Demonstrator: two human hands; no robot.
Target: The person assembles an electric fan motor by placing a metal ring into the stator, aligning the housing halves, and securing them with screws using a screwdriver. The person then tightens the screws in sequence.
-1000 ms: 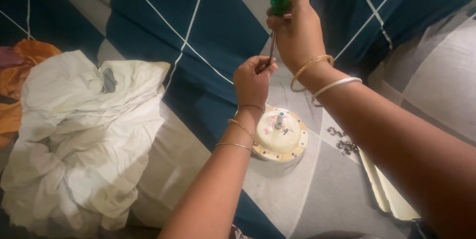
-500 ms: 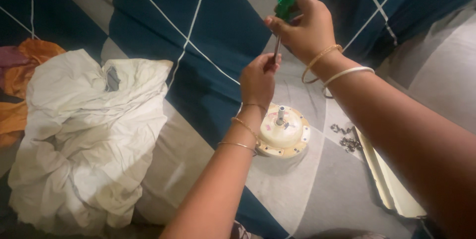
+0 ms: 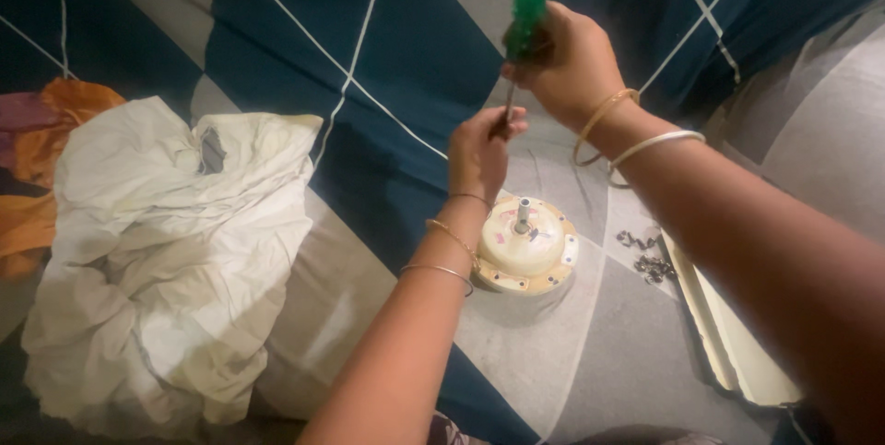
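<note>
Head view, looking down onto a bed covered with a bedsheet (image 3: 415,48) of dark blue and grey blocks crossed by thin white lines.

Right hand (image 3: 567,62): raised above the bed, grip closed round the green translucent handle of a screwdriver (image 3: 527,11), blade pointing down. Two bangles on the wrist, one gold, one white.

Left hand (image 3: 479,154): just below the right, fingertips pinched together on the lower end of the screwdriver's metal shaft. Whether a screw sits at the tip cannot be told. Thin gold bangles along this forearm.

Ceiling fan motor (image 3: 525,244): round, cream-coloured housing with a tan rim carrying small holes and a short metal shaft standing up at its centre. It lies flat on a grey patch of the sheet, directly below the left wrist, apart from both hands. The screwdriver tip is above it and not touching.

To the right of the motor, a small cluster of dark metal screws (image 3: 645,256) lies loose on the sheet. Beside them, a long cream fan blade (image 3: 737,344) runs toward the lower right edge.

Left side: a crumpled white cloth (image 3: 166,261) heaped on the bed; an orange cloth (image 3: 55,131) shows behind it at the edge.
</note>
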